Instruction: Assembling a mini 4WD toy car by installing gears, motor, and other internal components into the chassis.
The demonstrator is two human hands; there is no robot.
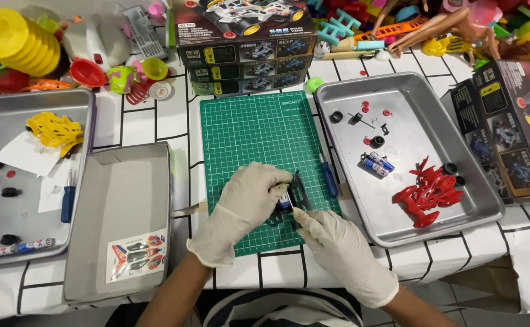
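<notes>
Both gloved hands sit at the near edge of the green cutting mat, right over its front right corner. Left hand curls over a black toy-car chassis, fingers clenched on its left side and pinning it to the mat. Right hand comes in from the near right, fingertips pinched at the chassis's near edge; what it pinches is too small to tell. A small blue-and-white battery shows in the chassis between the two hands.

Just right of the chassis, a blue-handled screwdriver lies along the mat's right edge, close to the left rim of the right metal tray. That tray holds a red plastic car body near its right side, two batteries in the middle, and small black wheels and red bits scattered toward the far end.

Open room: the far half of the mat is bare green, right up to the stacked model-car boxes at its far edge. To the left, an open grey cardboard box with a sticker sheet inside stands beside the mat with only a narrow gap. Further left, another metal tray carries a yellow car body and a second blue screwdriver.
</notes>
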